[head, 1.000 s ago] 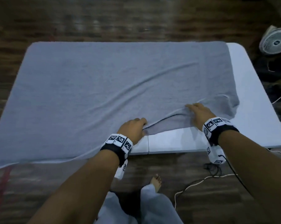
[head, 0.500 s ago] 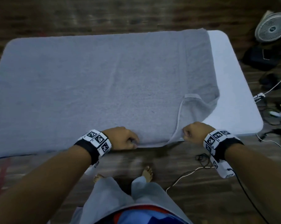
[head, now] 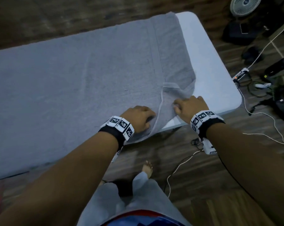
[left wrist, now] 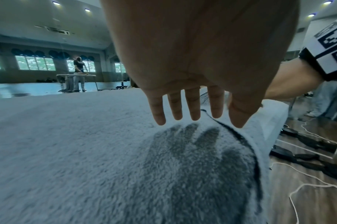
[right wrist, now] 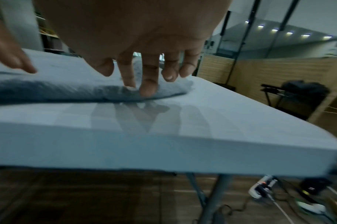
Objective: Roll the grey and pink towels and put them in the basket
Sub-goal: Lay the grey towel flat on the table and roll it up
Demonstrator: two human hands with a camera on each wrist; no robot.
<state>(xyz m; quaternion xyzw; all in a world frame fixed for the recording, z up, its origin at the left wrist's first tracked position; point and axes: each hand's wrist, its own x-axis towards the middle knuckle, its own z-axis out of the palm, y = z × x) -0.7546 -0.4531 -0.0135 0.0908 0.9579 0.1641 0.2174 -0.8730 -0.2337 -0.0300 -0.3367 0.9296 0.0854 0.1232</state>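
A large grey towel [head: 82, 82] lies spread flat over the white table [head: 209, 66]. Its near right corner [head: 172, 93] is folded back on itself. In the left wrist view my left hand [left wrist: 192, 119] hovers just above the towel [left wrist: 68, 151] with straight, spread fingers, casting a shadow on it. In the head view that left hand [head: 150, 116] sits near the front edge, left of the fold. My right hand [head: 177, 107] rests on the folded corner, and in the right wrist view its fingertips [right wrist: 148, 89] press the cloth [right wrist: 49, 89]. I see neither a pink towel nor a basket.
Bare table top [right wrist: 202, 121] shows to the right of the towel. On the wooden floor to the right lie cables [head: 260, 115], a power strip [head: 240, 75], dark bags [head: 240, 31] and a fan [head: 245, 5]. My bare foot [head: 147, 168] stands under the front edge.
Both hands were clenched on the towel's near edge half a second ago. The left hand has let go and flattened; the right has moved up onto the folded corner. The view shifted right.
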